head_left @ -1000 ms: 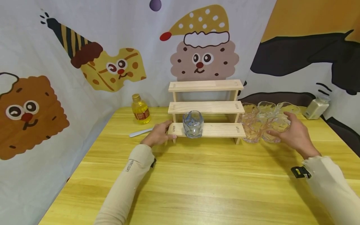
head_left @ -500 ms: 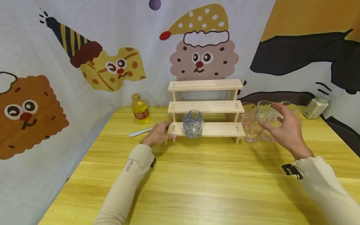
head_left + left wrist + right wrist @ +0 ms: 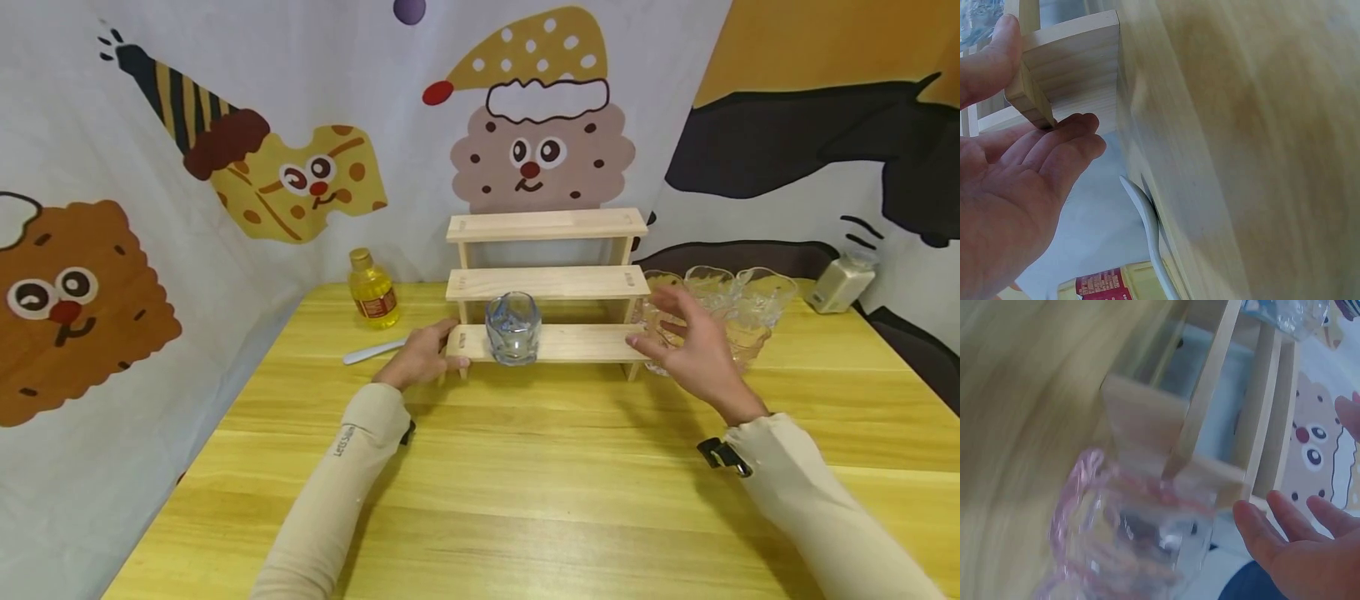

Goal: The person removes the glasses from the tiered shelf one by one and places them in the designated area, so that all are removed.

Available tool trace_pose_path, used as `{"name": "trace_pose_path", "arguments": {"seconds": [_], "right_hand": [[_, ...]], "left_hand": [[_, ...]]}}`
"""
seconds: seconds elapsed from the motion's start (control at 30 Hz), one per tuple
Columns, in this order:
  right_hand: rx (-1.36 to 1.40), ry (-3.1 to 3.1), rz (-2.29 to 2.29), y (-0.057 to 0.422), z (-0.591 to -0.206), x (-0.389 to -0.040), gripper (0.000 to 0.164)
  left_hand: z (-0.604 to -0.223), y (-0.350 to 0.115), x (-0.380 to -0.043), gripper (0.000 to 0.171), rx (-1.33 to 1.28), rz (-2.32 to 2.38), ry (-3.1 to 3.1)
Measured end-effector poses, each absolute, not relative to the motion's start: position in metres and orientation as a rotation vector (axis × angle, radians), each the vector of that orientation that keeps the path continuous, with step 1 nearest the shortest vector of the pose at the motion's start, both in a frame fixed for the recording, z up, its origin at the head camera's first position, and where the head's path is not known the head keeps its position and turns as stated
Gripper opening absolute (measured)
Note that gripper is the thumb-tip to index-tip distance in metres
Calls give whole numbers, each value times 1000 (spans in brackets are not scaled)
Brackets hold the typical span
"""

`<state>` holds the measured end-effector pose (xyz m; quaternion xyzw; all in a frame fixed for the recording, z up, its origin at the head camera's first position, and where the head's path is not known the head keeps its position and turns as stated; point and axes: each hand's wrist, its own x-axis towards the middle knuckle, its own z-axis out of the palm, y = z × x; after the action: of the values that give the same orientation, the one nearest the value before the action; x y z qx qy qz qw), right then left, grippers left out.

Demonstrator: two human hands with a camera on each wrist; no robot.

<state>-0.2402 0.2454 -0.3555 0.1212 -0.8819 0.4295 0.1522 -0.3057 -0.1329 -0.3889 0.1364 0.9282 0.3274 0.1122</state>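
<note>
A three-step wooden shelf rack [image 3: 581, 342] stands at the back of the table, with one bluish clear glass [image 3: 513, 329] on its lowest step. My left hand [image 3: 424, 356] grips the left end of that step; in the left wrist view the thumb lies on one side of the board [image 3: 1030, 97] and the fingers on the other. Beside the right end of the same step, my right hand [image 3: 697, 354] hovers with its fingers spread and nothing in it. Several clear and pinkish glasses [image 3: 765, 292] stand behind it, partly hidden by the hand.
A yellow oil bottle [image 3: 373, 292] stands left of the rack, and a pale knife-like utensil [image 3: 371, 352] lies near the left hand. At the far right is a square glass jar [image 3: 842, 283] with whitish contents. A printed cloth [image 3: 420, 125] hangs behind the table.
My right hand has moved left, away from the right-hand glasses toward the rack's right end, its fingers spread throughout. My left hand keeps its grip, and the bluish glass has stayed put.
</note>
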Motion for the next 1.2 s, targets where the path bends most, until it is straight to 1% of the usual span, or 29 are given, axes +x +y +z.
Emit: {"name": "trace_pose_path", "arguments": {"seconds": [0.17,0.43,0.57,0.8,0.9,1.03,1.2], "right_hand": [[427,-2541,1340,226,-360,-243,75],[479,-2664,1524,193,-371,-252,81],[500,-2691,1634,176,-372,-255,83],[556,-2677,1673,142,-370,-264,84],[537,-2634,1729,131,-371,-268,85],[461,-2609,1769,119,-371,-271,91],[406,-2616,1693,108,-370,-272,96]], "left_hand": [[-387,-133,-305,76,391,982,2703],[-388,-134,-306,77,384,994,2681],[-388,-134,-306,77,397,994,2681],[-387,-136,-305,76,415,972,2704],[-387,-136,-305,75,423,974,2706],[-387,-135,-305,75,421,951,2713],[-389,-134,-305,75,393,956,2707]]}}
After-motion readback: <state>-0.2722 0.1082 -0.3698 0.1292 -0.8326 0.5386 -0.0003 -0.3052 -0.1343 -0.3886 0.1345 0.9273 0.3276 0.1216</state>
